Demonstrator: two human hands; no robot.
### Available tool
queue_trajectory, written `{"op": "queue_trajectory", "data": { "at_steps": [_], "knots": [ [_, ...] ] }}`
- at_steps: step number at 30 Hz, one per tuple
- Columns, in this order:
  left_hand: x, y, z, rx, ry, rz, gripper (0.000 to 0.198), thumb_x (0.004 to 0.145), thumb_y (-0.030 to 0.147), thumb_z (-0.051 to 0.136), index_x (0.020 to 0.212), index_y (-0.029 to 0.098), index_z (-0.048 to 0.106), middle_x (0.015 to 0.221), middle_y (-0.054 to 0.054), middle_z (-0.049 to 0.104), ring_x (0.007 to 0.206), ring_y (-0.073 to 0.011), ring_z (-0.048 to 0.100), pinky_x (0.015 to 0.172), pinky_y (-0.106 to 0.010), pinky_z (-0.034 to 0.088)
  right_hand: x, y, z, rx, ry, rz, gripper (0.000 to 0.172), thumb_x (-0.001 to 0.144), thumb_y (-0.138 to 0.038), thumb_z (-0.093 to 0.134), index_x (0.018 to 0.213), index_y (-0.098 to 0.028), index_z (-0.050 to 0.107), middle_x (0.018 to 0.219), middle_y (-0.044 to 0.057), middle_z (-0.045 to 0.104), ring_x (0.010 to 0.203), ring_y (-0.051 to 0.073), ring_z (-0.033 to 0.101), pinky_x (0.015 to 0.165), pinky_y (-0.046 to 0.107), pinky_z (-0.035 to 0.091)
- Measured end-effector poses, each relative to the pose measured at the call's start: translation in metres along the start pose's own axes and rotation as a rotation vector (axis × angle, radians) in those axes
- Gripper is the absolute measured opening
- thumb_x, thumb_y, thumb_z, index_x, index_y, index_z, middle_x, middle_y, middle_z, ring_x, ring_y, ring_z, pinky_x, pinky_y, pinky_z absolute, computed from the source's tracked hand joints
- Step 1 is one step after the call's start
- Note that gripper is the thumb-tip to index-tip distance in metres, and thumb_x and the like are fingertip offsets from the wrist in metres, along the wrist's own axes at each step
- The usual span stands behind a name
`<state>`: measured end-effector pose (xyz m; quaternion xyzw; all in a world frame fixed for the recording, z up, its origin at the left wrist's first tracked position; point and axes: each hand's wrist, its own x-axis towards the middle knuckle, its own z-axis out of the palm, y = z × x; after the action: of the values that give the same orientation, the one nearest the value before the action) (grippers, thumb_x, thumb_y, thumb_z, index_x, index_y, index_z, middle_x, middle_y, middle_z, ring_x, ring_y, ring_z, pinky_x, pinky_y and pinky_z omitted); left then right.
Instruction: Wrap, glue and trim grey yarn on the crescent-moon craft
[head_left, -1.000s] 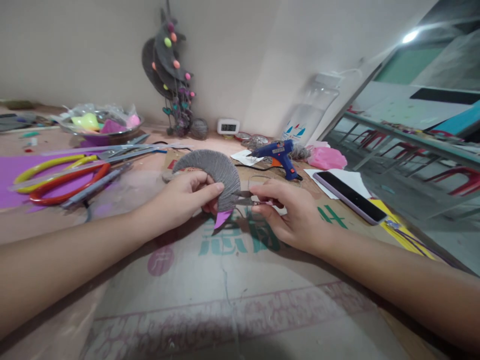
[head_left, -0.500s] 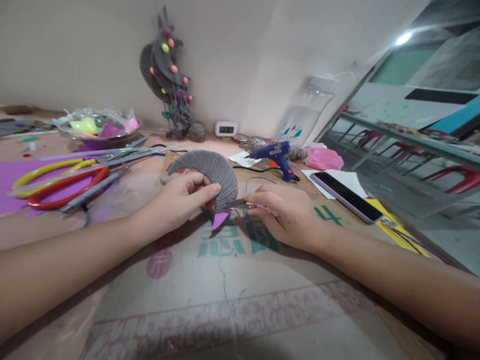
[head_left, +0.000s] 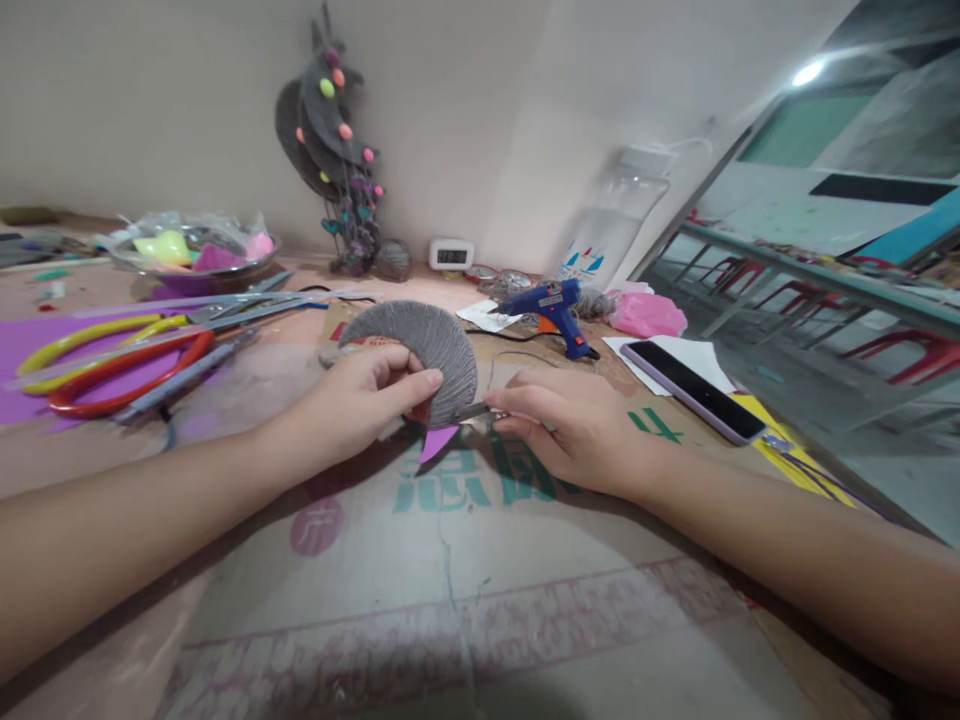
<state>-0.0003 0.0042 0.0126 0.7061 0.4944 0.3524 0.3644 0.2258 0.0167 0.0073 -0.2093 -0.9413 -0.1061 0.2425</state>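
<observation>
My left hand (head_left: 386, 385) is closed on a crescent (head_left: 431, 335) wound with grey yarn, thumb on its face. A pointed purple tip (head_left: 436, 445) sticks out bare below the yarn at the crescent's lower end. My right hand (head_left: 566, 425) pinches a thin, dark grey, flat-ended tool (head_left: 471, 411), whose exact kind I cannot make out. The tool's end meets the crescent's edge just above the purple tip. A loose strand of grey yarn (head_left: 525, 355) loops behind my right fingers. Both hands are above a printed cardboard sheet (head_left: 360, 590).
Behind my right hand lies a blue glue gun (head_left: 551, 305), near a phone (head_left: 690, 390) and a clear bottle (head_left: 619, 215). Scissors with red and yellow handles (head_left: 131, 375) are at left, before a bowl (head_left: 232, 275). A crescent ornament (head_left: 322, 130) hangs at the wall beside a small clock (head_left: 451, 254).
The purple tip points slightly lower and the crescent's lower end has shifted a little. Both hands keep their grips; the whole view has shifted slightly.
</observation>
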Motion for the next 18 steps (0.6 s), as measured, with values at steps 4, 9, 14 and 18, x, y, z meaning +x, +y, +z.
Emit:
{"op": "queue_trajectory", "data": {
  "at_steps": [4,9,14,18],
  "knots": [
    [0.0007,-0.0001,-0.0009,-0.054,-0.035,-0.025,0.029,0.082,0.030,0.052,0.056,0.017,0.051,0.051,0.004,0.052,0.050,-0.0091,0.048,0.049,-0.020,0.038,0.0000,-0.0007,-0.0003,-0.014,-0.008,-0.009,0.015,0.091,-0.019,0.045,0.096,-0.014,0.059,0.073,0.003,0.059,0.066,0.013,0.051,0.059,0.024,0.037],
    [0.0019,-0.0060,-0.0012,-0.123,-0.098,-0.029,0.029,0.083,0.031,0.051,0.057,0.017,0.051,0.053,0.004,0.052,0.048,-0.0078,0.046,0.047,-0.020,0.034,0.0010,-0.0021,-0.0013,-0.042,-0.019,-0.029,0.017,0.091,-0.020,0.046,0.097,-0.014,0.060,0.073,0.004,0.061,0.066,0.013,0.052,0.059,0.025,0.037],
    [0.0026,-0.0086,-0.0019,-0.162,-0.122,-0.032,0.029,0.083,0.030,0.051,0.058,0.017,0.050,0.054,0.004,0.052,0.048,-0.0076,0.045,0.047,-0.020,0.034,0.0006,-0.0014,0.0002,-0.034,-0.007,-0.040,0.016,0.090,-0.020,0.047,0.096,-0.014,0.060,0.073,0.004,0.061,0.067,0.013,0.053,0.059,0.025,0.038],
    [0.0022,-0.0063,-0.0022,-0.157,-0.122,-0.031,0.029,0.083,0.030,0.051,0.057,0.017,0.049,0.054,0.004,0.052,0.048,-0.0076,0.045,0.046,-0.020,0.033,0.0004,-0.0007,0.0010,-0.008,0.005,-0.045,0.015,0.090,-0.019,0.047,0.094,-0.015,0.060,0.073,0.004,0.062,0.066,0.013,0.054,0.059,0.024,0.039]
  ]
}}
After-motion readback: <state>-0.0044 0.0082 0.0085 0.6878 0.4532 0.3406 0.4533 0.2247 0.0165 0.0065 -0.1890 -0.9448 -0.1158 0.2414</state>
